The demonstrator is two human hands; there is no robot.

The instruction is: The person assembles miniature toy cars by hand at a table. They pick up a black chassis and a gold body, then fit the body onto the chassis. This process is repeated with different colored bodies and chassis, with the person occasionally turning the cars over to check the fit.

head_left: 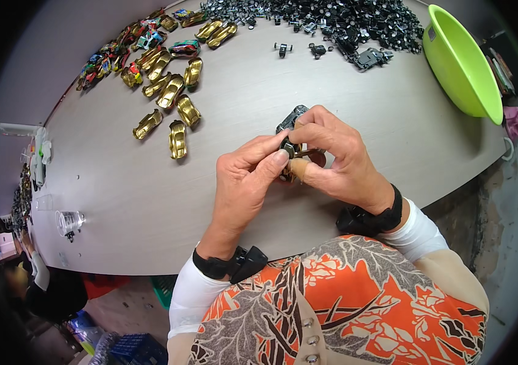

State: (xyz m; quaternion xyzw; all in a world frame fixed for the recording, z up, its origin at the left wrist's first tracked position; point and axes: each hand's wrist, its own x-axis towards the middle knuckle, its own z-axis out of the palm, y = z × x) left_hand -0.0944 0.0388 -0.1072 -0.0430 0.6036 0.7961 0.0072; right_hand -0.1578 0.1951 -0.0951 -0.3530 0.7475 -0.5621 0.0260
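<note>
My left hand (242, 179) and my right hand (341, 155) meet over the table, fingertips pinched together on a small toy car (289, 146). Its dark underside shows between the thumbs, and a bit of gold shows below; the fingers hide most of it. A tan wrap covers my right thumb tip. Just beyond the fingertips is a dark grey toy car chassis (291, 118); whether it is held or lies on the table, I cannot tell. Several gold toy car bodies (171, 91) lie to the left, past my left hand.
At the far edge is a heap of black wheeled chassis parts (332, 21), with a few loose ones nearer. Multicoloured car bodies (110, 58) are piled far left. A lime-green basin (463, 64) stands at the right edge. A clear cup (69, 222) sits left; another person (49, 286) works beyond.
</note>
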